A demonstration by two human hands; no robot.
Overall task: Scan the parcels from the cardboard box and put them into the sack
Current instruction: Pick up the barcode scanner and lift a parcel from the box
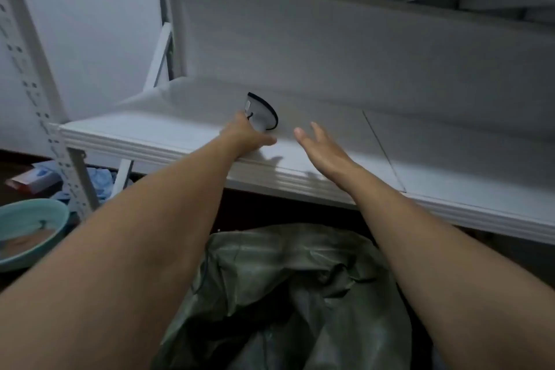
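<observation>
At the shelf [150, 135], a white, black-rimmed scanner [262, 116]

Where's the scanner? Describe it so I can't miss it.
Look at the long white shelf across the middle. On its left part, the left hand grips a small pale-grey handheld scanner. Only it has a curved black rim.

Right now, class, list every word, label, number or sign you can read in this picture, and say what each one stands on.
No text here can be read.
On the flat red-and-white carton on the floor at left: any print is too blurred to read.
On the white handheld scanner with a black rim, gripped by the left hand: a small pale patch, nothing legible.
On the crumpled green woven sack: no print visible.
</observation>
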